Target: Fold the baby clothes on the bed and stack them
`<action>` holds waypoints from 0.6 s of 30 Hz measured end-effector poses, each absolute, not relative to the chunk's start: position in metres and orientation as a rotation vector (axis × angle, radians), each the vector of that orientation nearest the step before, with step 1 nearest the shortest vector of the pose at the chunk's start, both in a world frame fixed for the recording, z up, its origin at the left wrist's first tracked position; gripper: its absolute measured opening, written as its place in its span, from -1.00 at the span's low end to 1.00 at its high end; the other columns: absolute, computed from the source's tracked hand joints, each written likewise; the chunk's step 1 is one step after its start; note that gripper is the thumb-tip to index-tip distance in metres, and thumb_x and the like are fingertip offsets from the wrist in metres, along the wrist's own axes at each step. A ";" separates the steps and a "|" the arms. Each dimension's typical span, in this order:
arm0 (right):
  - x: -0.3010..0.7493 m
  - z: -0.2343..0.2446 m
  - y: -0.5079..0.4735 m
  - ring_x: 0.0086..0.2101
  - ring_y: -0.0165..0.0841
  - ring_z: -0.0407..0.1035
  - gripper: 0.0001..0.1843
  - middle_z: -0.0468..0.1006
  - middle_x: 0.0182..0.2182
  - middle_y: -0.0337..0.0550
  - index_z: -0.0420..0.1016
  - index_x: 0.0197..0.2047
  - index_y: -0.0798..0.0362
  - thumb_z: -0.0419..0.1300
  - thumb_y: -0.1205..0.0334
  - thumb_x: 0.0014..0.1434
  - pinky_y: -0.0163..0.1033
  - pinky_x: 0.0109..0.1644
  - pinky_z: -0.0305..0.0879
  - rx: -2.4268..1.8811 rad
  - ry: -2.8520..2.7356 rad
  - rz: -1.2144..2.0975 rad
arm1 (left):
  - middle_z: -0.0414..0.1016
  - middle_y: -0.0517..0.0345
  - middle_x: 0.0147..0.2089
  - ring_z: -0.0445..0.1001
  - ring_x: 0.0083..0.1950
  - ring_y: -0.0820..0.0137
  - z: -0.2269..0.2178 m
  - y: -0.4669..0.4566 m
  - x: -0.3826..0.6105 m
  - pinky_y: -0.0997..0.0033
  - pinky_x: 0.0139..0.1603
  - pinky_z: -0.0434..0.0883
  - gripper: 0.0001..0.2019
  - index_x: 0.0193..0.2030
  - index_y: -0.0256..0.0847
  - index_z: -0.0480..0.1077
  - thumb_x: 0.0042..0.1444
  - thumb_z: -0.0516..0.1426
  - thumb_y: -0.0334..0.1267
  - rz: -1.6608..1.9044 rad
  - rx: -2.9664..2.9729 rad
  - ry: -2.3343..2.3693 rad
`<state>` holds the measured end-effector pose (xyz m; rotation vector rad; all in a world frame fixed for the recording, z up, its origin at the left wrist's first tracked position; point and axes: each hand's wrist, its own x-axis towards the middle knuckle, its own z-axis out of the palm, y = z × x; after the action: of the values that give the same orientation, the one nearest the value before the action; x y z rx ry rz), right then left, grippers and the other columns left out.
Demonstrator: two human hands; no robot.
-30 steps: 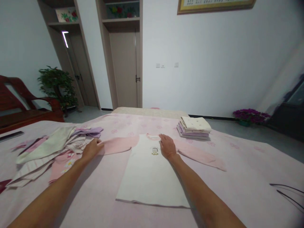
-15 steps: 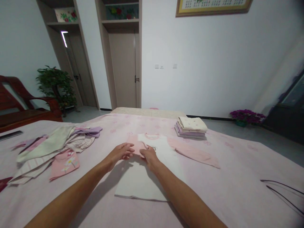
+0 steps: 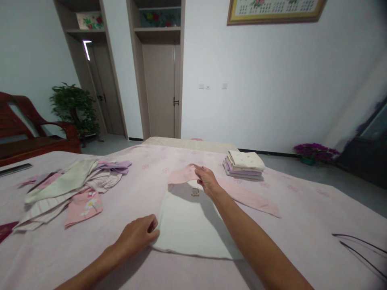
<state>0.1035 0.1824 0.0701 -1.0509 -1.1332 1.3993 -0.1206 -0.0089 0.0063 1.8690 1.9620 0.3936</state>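
A white long-sleeved shirt [image 3: 193, 225] with pink sleeves and a small print on its chest lies in front of me on the bed. My right hand [image 3: 207, 180] pinches the pink left-side sleeve [image 3: 181, 174], lifted and drawn across the top of the shirt, hiding the neckline. My left hand [image 3: 142, 230] is closed at the shirt's lower left edge, gripping the fabric near the hem corner. The other pink sleeve [image 3: 254, 197] stretches out flat to the right, partly behind my right wrist.
A neat stack of folded clothes [image 3: 244, 165] sits at the back right. On the left is a loose heap of clothes [image 3: 75, 185], with a dark flat device [image 3: 15, 170] beyond it. Thin black cables [image 3: 359, 245] lie at the right. Pink floral sheet [image 3: 302, 209] spreads underneath.
My left hand has moved down from the sleeve to the shirt's lower left edge and closed there. My right hand has risen up and to the right, pulling the pink sleeve across.
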 end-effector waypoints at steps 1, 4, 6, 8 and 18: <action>0.108 0.073 0.185 -0.49 -0.50 0.27 -0.62 0.46 -0.48 -0.33 0.47 -0.23 0.04 0.25 0.19 -0.21 -0.43 -0.51 0.04 -1.053 -1.134 1.385 | 0.48 0.21 -0.39 0.42 -0.35 0.31 0.005 -0.007 -0.120 0.40 -0.36 0.09 -0.89 -0.39 -0.10 0.29 0.02 0.08 -0.14 0.432 1.856 1.940; 0.123 0.081 0.190 -0.48 -0.49 0.27 -0.61 0.46 -0.49 -0.34 0.48 -0.23 0.04 0.24 0.17 -0.22 -0.42 -0.49 0.05 -1.060 -1.137 1.324 | 0.46 0.22 -0.40 0.41 -0.37 0.35 0.010 0.001 -0.116 0.43 -0.37 0.13 -0.92 -0.37 -0.11 0.27 0.04 0.05 -0.18 0.553 1.827 1.849; 0.134 0.086 0.193 -0.48 -0.49 0.27 -0.61 0.47 -0.48 -0.34 0.49 -0.23 0.04 0.24 0.16 -0.22 -0.41 -0.48 0.04 -1.068 -1.142 1.279 | 0.47 0.21 -0.39 0.41 -0.36 0.36 0.020 0.005 -0.107 0.43 -0.36 0.15 -0.92 -0.36 -0.11 0.29 0.03 0.05 -0.19 0.610 1.840 1.800; 0.146 0.091 0.195 -0.47 -0.49 0.27 -0.60 0.48 -0.47 -0.33 0.50 -0.22 0.04 0.25 0.15 -0.22 -0.41 -0.48 0.04 -1.072 -1.150 1.239 | 0.49 0.19 -0.38 0.41 -0.36 0.35 0.030 0.008 -0.094 0.42 -0.37 0.14 -0.91 -0.36 -0.11 0.32 0.04 0.06 -0.19 0.621 1.876 1.767; 0.181 0.108 0.195 -0.45 -0.41 0.34 -0.51 0.56 -0.41 -0.18 0.54 -0.09 0.13 0.24 0.11 -0.13 -0.36 -0.44 0.15 -1.133 -1.284 0.952 | 0.56 0.08 -0.35 0.46 -0.35 0.28 0.031 0.029 -0.042 0.37 -0.36 0.21 -0.81 -0.38 -0.11 0.48 0.07 0.14 -0.08 0.347 1.942 1.394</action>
<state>0.1814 0.1952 0.1082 -1.1330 -1.2838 0.9517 -0.0419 0.0293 0.0305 1.9423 1.3939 0.3470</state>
